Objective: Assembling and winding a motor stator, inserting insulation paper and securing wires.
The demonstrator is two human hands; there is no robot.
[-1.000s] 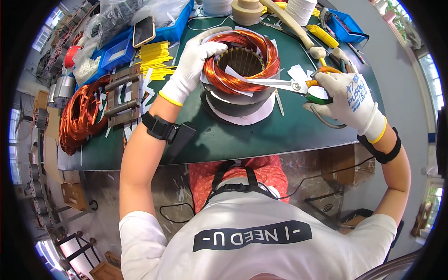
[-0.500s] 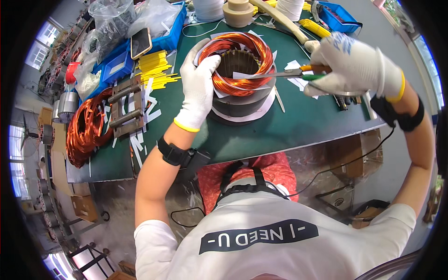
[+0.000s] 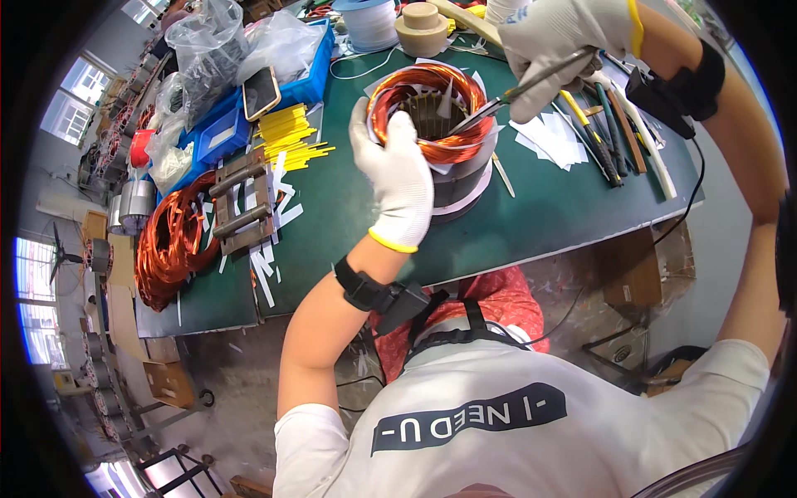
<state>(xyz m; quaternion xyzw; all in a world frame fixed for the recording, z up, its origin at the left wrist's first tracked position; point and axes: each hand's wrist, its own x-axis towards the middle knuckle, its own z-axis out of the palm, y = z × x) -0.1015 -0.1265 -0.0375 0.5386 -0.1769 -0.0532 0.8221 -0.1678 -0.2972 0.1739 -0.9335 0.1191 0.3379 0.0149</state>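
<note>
A motor stator (image 3: 452, 192) stands upright on the table, its top ringed by a thick copper winding (image 3: 452, 149). White insulating paper sticks out around the winding, and one pointed paper strip (image 3: 446, 101) stands up in the bore. My gloved left hand (image 3: 397, 170) grips the winding's near left side, thumb on top and fingers round the outside. At the far right, my gloved right hand (image 3: 548, 54) is closed around a pair of scissors (image 3: 531, 85). Their blades slant down to the winding's right inner edge; the tips are hard to make out.
Left of the stator lie yellow strips (image 3: 290, 137), a metal frame with two bars (image 3: 241, 203) and loose copper coils (image 3: 170, 249). Blue bins (image 3: 222, 124) and a phone (image 3: 261, 91) sit behind. Paper pieces (image 3: 552, 139) and hand tools (image 3: 610, 137) lie right.
My right hand has moved up and away, swinging the scissors from nearly level to a steep slant. My left hand has shifted toward the winding's near side. The whole view has shifted slightly.
</note>
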